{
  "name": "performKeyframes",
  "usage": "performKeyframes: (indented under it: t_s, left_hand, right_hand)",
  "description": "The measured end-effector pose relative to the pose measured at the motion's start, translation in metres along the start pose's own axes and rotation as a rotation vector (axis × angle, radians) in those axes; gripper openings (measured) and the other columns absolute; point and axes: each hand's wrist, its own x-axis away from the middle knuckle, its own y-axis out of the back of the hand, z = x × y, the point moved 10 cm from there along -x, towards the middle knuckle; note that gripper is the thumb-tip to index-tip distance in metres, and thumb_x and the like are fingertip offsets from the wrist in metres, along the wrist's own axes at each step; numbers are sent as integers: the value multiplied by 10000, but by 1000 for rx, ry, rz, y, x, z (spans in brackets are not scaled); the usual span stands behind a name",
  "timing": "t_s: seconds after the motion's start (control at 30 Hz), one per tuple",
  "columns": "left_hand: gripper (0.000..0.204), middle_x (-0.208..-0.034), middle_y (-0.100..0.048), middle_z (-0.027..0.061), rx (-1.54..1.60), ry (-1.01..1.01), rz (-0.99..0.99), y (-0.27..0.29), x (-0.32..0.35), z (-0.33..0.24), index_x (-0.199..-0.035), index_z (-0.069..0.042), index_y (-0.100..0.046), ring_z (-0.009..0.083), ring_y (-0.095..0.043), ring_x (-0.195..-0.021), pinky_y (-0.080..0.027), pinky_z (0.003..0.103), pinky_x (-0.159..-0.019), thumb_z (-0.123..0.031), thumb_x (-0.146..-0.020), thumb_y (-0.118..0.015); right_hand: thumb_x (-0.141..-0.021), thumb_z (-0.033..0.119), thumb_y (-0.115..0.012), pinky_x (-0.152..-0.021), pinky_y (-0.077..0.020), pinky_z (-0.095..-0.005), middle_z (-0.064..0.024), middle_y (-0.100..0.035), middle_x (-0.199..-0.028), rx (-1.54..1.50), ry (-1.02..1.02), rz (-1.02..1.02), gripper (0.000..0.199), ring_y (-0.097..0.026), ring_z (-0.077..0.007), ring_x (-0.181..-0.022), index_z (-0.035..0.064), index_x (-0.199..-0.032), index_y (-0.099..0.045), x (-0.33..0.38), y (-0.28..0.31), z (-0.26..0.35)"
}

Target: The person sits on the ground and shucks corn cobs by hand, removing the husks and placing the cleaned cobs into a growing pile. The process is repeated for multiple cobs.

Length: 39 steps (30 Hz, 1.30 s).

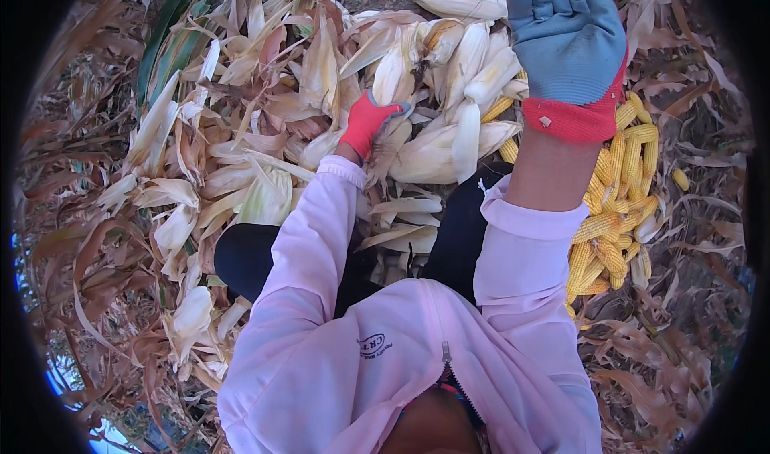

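Two gloved hands at work: my left hand grips an unhusked cob; my right hand hangs open, empty. Stripping the husk probably comes next.

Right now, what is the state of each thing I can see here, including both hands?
left hand: gloved, closed on an unhusked corn ear.
unhusked corn ear: husk on, held at its end.
right hand: gloved, raised, open, holding nothing.
unhusked ears pile: husks on, lying heaped.
husked cobs pile: stripped, yellow kernels bare.
loose husks: dry, scattered on the ground.
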Motion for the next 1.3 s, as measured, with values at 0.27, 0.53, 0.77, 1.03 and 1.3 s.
performKeyframes:
  t_s: [0.27, 0.53, 0.77, 1.03, 1.3]
  left_hand:
    - [712, -1021, -652, 110, -365, -510, -131, 95, 88, -270, -1136, -75, -558, 240, -632, -937, -481, 343, -829, -362, -548, -841]
    - [682, -1039, -630, 86, 299, -536, -70, 139, 138, -267, -1151, -19, -550, 181, -591, -970, -458, 314, -859, -189, -563, -849]
    - [804, -1038, -622, 135, -335, -669, -265, 137, 128, -271, -1191, -78, -531, 311, -598, -964, -453, 374, -852, -396, -514, -827]
    - [820, -1217, -515, 99, -832, -893, -395, 117, 146, -290, -1265, -111, -474, 301, -476, -1144, -288, 486, -1024, -314, -546, -811]
    - [377, -1009, -640, 97, -151, -948, -397, 151, 169, -303, -1072, -76, -633, 239, -607, -923, -464, 367, -851, -231, -738, -715]
  right_hand:
    - [-923, 253, -474, -865, -524, -444, -196, -636, -1058, 117, 65, -179, 344, -624, -297, -1000, -45, -1058, -578, -10, 39, 6]
    - [-919, 428, -500, -843, -508, -365, -171, -594, -1107, 527, -119, 6, 516, -617, -260, -976, -9, -1192, -479, 12, -5, -71]
    - [-864, 606, -472, -941, -422, -388, -157, -537, -1160, 543, -104, 34, 776, -554, -243, -1039, -23, -1303, -353, 17, -18, -84]
    - [-882, 298, -556, -812, -498, -415, -106, -632, -836, 264, -40, -108, 356, -619, -290, -833, 2, -1082, -554, -3, 24, -95]
    - [-855, 260, -482, -792, -495, -463, -67, -614, -764, -7, 293, -267, 267, -599, -254, -761, 48, -941, -620, -31, 73, -27]
